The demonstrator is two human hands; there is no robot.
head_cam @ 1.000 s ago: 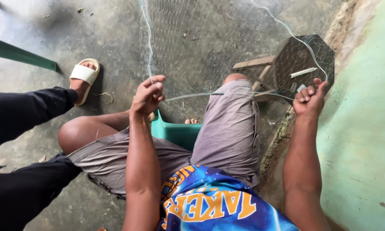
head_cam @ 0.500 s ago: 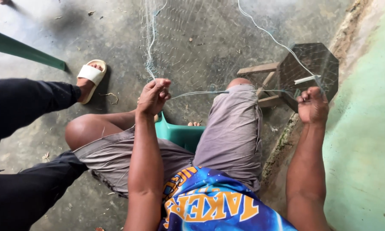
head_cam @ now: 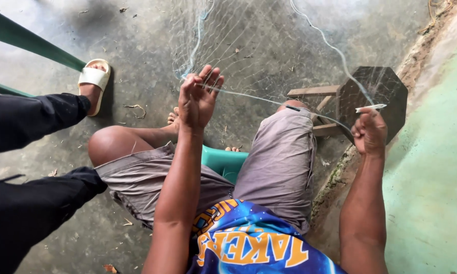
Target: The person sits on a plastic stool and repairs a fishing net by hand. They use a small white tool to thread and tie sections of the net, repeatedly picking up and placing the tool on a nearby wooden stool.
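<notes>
At far left, another person's legs in black trousers (head_cam: 30, 203) extend into view, one foot in a white sandal (head_cam: 93, 78) planted on the concrete floor (head_cam: 137, 45). Green chair legs (head_cam: 30, 43) cross the upper left corner. Centre: the seated person's left hand (head_cam: 198, 99) is raised above the left knee, fingers partly spread, grip loosely closed on the mesh of a fine fishing net (head_cam: 259, 45) where a taut line (head_cam: 249, 95) meets it. The net spreads over the floor ahead. The line runs rightward over the right knee of the grey shorts (head_cam: 279, 162). A green plastic seat (head_cam: 223, 161) shows between the thighs. Right: the right hand (head_cam: 369, 134) is fisted, grip closed on a thin white netting needle (head_cam: 370, 107) pointing right. Behind it stands a small dark wooden stool (head_cam: 376, 91), beside a pale green wall (head_cam: 436, 177).
</notes>
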